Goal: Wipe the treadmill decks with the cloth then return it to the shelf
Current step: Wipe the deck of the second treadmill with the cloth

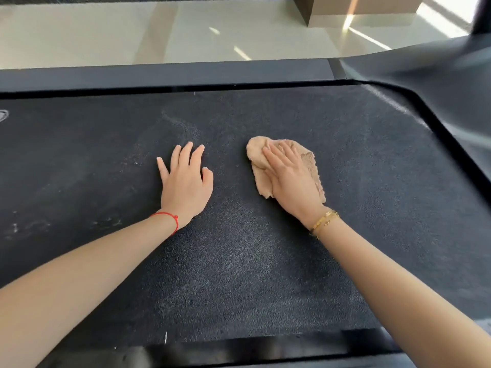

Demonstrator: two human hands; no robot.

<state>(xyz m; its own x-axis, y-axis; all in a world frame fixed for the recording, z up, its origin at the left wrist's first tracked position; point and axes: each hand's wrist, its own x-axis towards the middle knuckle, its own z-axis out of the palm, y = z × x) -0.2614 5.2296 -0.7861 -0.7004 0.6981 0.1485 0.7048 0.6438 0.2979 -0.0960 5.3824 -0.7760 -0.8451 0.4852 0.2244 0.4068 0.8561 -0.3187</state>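
A dark, dusty treadmill deck (239, 261) fills most of the view. A crumpled tan cloth (256, 155) lies on the belt right of centre. My right hand (289, 176) lies flat on top of the cloth, fingers straight and pointing up-left, pressing it onto the belt. My left hand (186, 179) rests flat on the bare belt to the left of the cloth, fingers spread. The shelf is out of view.
Dark side rails run along the far edge (159, 78) and near edge (239, 351) of the belt. The treadmill's curved front housing (438, 83) rises at the right. Beyond lies a pale tiled floor (132, 35) with a beige box-like base (358, 11).
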